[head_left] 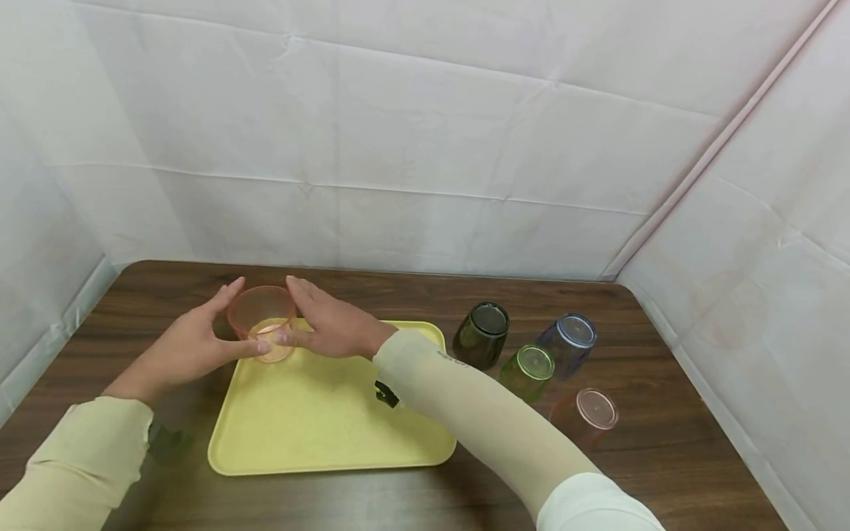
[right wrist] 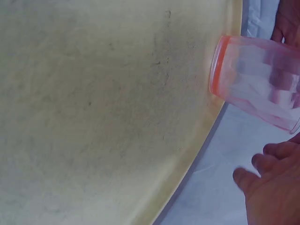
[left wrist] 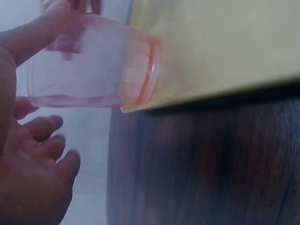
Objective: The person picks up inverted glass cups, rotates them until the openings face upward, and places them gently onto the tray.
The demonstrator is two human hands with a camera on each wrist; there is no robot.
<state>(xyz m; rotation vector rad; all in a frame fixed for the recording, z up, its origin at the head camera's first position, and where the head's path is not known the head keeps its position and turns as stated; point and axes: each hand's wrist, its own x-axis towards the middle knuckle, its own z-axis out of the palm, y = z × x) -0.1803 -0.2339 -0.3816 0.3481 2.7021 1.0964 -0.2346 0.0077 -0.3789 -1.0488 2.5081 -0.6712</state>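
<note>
A clear pinkish-orange cup (head_left: 255,311) stands upright, mouth up, at the far left corner of the yellow tray (head_left: 332,413). My left hand (head_left: 189,345) holds it from the left, thumb across the front and a finger behind near the rim. From the right, my right hand (head_left: 335,322) grips the same cup in mirror fashion, the two thumbs close together. In the left wrist view the cup (left wrist: 89,65) has its base at the tray's edge, and the lower fingers hang apart from it. The right wrist view shows the cup (right wrist: 251,77) by the tray's rim.
Right of the tray, several cups stand upside down: a dark one (head_left: 481,335), a blue one (head_left: 571,343), a green one (head_left: 527,372) and a reddish one (head_left: 586,419). White sheeting (head_left: 412,133) encloses the back and sides of the wooden table (head_left: 505,472).
</note>
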